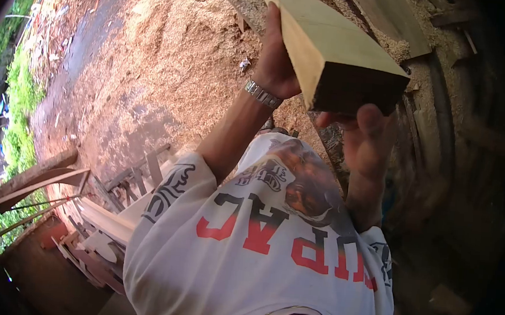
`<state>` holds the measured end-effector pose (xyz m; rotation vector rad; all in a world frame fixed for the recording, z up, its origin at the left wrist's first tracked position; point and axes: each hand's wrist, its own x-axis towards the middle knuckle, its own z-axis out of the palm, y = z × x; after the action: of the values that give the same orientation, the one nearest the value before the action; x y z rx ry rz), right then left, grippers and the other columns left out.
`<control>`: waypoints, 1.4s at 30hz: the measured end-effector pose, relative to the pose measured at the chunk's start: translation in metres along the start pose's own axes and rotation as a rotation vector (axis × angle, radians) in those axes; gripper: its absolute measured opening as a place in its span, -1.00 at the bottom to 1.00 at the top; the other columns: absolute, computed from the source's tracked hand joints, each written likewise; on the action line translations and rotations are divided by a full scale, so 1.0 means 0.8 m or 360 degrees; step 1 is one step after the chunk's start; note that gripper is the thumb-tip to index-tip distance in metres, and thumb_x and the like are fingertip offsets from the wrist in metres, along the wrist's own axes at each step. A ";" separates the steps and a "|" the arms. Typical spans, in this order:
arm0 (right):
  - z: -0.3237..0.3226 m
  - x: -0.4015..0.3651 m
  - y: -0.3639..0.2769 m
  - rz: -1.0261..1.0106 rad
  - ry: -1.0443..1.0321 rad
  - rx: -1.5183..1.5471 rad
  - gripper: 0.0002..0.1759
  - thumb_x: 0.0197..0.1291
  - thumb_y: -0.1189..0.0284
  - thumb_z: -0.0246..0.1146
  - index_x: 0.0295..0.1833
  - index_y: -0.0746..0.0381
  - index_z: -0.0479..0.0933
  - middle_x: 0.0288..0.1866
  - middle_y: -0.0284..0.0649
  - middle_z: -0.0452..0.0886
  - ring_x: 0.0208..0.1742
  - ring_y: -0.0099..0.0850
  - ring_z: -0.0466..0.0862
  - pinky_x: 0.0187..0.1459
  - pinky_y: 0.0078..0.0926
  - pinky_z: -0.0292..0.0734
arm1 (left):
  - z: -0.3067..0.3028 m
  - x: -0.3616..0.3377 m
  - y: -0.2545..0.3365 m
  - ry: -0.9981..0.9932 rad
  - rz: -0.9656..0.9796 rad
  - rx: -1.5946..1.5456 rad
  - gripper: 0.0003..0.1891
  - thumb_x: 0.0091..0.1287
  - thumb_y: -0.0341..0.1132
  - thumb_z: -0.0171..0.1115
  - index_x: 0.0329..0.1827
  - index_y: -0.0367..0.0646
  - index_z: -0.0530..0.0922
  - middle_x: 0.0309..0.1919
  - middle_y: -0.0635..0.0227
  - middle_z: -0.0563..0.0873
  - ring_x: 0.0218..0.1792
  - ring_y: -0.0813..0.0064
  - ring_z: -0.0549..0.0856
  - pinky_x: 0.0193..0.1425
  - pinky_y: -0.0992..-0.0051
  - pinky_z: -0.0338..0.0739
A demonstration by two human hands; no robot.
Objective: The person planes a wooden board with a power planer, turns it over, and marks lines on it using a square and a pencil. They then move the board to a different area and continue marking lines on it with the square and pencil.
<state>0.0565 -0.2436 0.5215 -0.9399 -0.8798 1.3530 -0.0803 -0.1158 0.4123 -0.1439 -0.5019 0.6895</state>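
A thick squared wooden beam (337,40), pale on its top and left faces, runs from the top of the view towards me. Its near end face is in dark shadow. My left hand (278,63), with a metal watch on the wrist, is closed on the beam's left side, fingers partly hidden behind it. Beneath the near end, my right hand (368,139) is curled with its thumb up against the lower edge. Part of that hand is in shadow, and some fingers are hidden by the wood.
Wood shavings (178,41) cover the ground ahead and to the left. Boards (391,21) lie at the upper right. Several wooden offcuts (94,246) are piled at the lower left, near a wooden frame (33,192). Green plants (20,94) stand at the far left. The right side is dark.
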 end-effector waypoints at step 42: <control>-0.127 -0.100 0.034 0.1072 0.0096 0.0342 -0.38 0.41 0.15 0.34 0.37 0.40 0.54 0.11 -0.06 0.75 0.04 -0.30 0.80 0.00 -0.29 0.80 | -0.141 -0.118 -0.063 0.1175 -0.0024 0.1106 -0.04 0.50 0.55 -0.27 0.58 -0.14 0.35 0.39 0.12 0.62 0.33 0.08 0.67 0.41 0.06 0.60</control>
<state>0.1372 -0.3276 0.4587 -1.1505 -0.3585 1.9307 -0.0582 -0.2107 0.2914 0.2579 0.4527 0.7062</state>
